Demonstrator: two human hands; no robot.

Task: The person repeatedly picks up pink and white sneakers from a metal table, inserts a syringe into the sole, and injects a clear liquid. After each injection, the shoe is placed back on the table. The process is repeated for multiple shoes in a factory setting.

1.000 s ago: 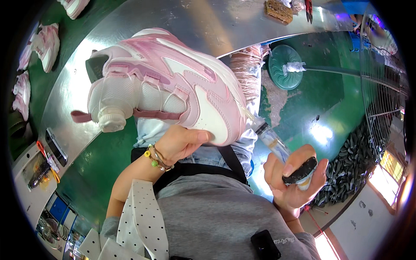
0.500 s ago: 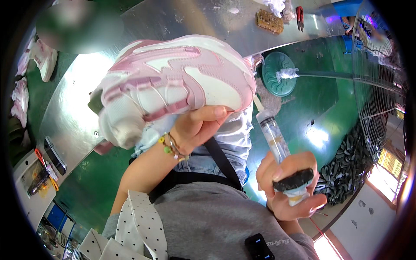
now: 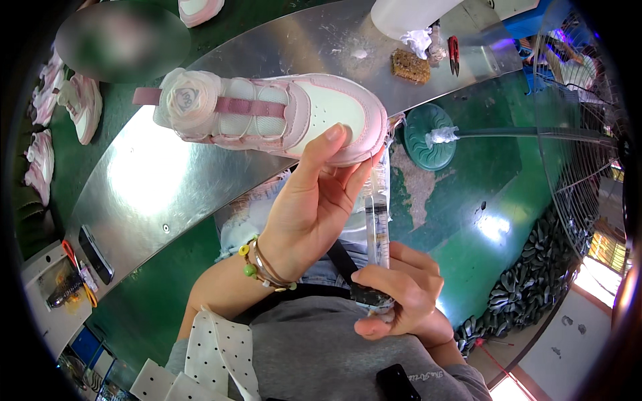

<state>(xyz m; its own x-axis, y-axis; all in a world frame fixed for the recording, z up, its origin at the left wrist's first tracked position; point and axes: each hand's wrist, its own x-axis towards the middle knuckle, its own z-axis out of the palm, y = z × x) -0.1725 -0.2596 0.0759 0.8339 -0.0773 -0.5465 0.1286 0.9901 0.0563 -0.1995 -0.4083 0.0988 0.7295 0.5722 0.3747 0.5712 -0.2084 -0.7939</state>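
Note:
A pink and white sneaker (image 3: pixel 341 107) lies lengthwise above the metal table's near edge, its upper facing up and its toe to the right. My left hand (image 3: pixel 301 200) is closed on the toe end, thumb on top and fingers beneath. Below the toe, my right hand (image 3: pixel 411 284) grips a clear syringe (image 3: pixel 378 234) that has a dark, thick plunger end. The syringe points up toward the edge of the toe. Its tip is close to my left fingers, and I cannot tell whether it touches the shoe.
On the metal table (image 3: pixel 281 50) are a brown porous block (image 3: pixel 410 65), red-handled snips (image 3: pixel 454 55) and a white cylinder (image 3: pixel 408 15). A phone (image 3: pixel 97 254) and scissors (image 3: pixel 90 294) lie at left, near several shoes (image 3: pixel 83 110). To the right stand a wire-guarded fan (image 3: pixel 575 140) and heaped dark pieces (image 3: pixel 521 281).
The sneaker has turned from its side to upper facing up. My left thumb is now on the toe top. My right hand has brought the syringe leftward, under the toe.

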